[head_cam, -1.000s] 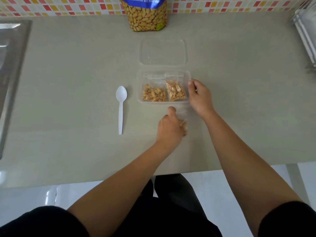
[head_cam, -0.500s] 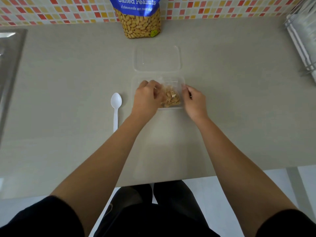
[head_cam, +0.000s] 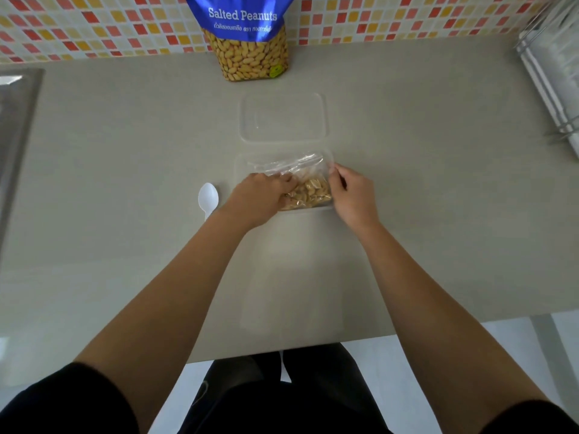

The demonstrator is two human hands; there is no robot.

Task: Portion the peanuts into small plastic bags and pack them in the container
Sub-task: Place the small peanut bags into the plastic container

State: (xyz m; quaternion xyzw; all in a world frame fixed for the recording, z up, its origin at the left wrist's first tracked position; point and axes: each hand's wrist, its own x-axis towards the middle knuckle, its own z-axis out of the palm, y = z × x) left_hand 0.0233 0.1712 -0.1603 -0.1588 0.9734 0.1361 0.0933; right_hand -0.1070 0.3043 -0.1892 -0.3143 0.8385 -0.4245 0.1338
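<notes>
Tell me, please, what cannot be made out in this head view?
Head view:
- Bags in the container: left hand covers them, count unclear.
- Right hand: whether its grip is on bag or rim, too small.
- Spoon handle: under the left forearm.
- Peanut pouch top: cut off by upper edge.

**Around the Work Place**

Pale grey counter [head_cam: 438, 214], smooth and matte, reaching from the wall to the near edge. Behind it, a wall of small square tiles [head_cam: 94, 23] in red, orange, yellow and white. At the far left, set into the counter, part of a steel sink [head_cam: 15, 126], cut off by the frame. At the far right, a white wire rack [head_cam: 551, 76], also only partly in view. Below the near edge, light shiny floor [head_cam: 470, 346].
</notes>
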